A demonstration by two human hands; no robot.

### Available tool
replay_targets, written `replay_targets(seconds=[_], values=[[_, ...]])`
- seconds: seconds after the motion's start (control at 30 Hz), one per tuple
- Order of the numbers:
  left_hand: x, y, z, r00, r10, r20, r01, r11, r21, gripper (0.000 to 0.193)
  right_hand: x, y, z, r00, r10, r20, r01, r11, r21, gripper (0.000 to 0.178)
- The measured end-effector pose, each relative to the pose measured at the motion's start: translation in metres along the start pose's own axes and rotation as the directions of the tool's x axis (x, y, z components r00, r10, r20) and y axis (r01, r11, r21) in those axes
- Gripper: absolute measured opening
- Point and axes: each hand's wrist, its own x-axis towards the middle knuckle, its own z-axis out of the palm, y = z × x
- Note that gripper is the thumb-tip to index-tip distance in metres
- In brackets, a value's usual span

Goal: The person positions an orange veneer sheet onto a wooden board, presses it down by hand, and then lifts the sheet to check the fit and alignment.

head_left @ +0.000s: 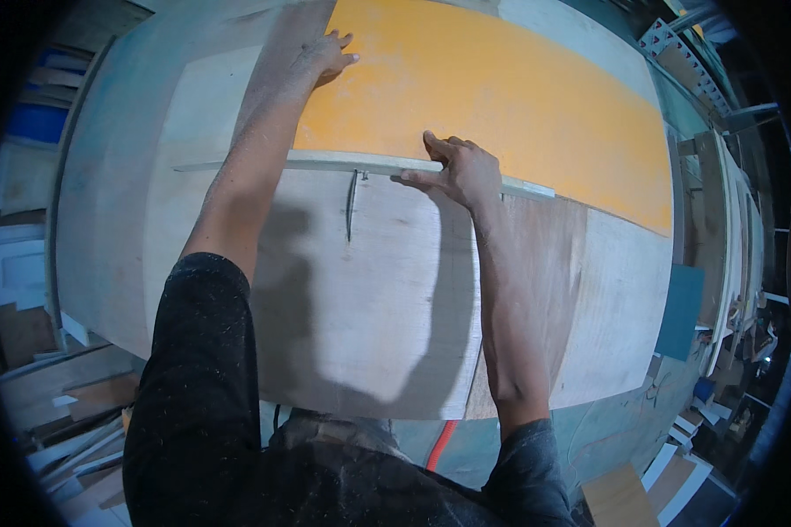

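My left hand (329, 58) lies at the left edge of an orange-yellow panel (501, 97), fingers spread over its surface. Closer to me, my right hand (468, 172) grips a long narrow wooden strip (351, 162), with fingers on its far side and a digit along its near side. The strip runs left to right along the panel's near edge and passes by my left forearm. Below the strip's middle is a small fitting (365, 176) beside a thin dark mark (351, 211); I cannot tell whether that mark is a slit or a shadow.
The pale wooden work surface (378, 290) spreads under both arms. Stacked boards (721, 237) stand at the right, and offcuts (88, 439) pile up at the lower left. A red hose (441, 445) shows by the near edge. A blue-green board (679, 312) sits at right.
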Motion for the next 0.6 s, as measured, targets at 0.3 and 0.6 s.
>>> replay_targets(seconds=[0.3,0.6], values=[[-0.030,0.026,-0.003,0.996,0.085,0.019,-0.082,0.990,-0.116,0.074,-0.022,0.015,0.012,1.000,0.026,-0.016,-0.027,0.998,-0.059,0.082],[-0.214,0.066,0.025,0.993,0.105,0.049,-0.091,0.969,-0.229,0.076,-0.193,-0.014,0.046,0.994,-0.030,-0.101,0.026,0.999,-0.039,0.082]])
